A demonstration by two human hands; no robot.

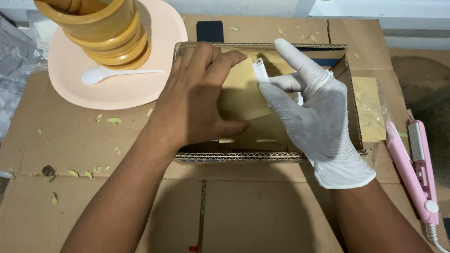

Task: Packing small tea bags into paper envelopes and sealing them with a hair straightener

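Both hands reach into a shallow open cardboard box (265, 157) at the centre. My left hand (193, 96), bare, lies over a tan paper pouch (243, 91) and holds it by its left side. My right hand (314, 114), in a white glove, pinches the pouch's pale top edge between thumb and fingers, with the index finger pointing up. More tan pouches lie under them inside the box, partly hidden by the hands.
A peach plate (153, 28) at the upper left carries a wooden mortar (111, 31) with pestle and a white plastic spoon (113, 74). A pink handheld sealer (415, 164) with cord lies at the right. Flattened cardboard (256, 217) with scattered dried leaf bits covers the floor.
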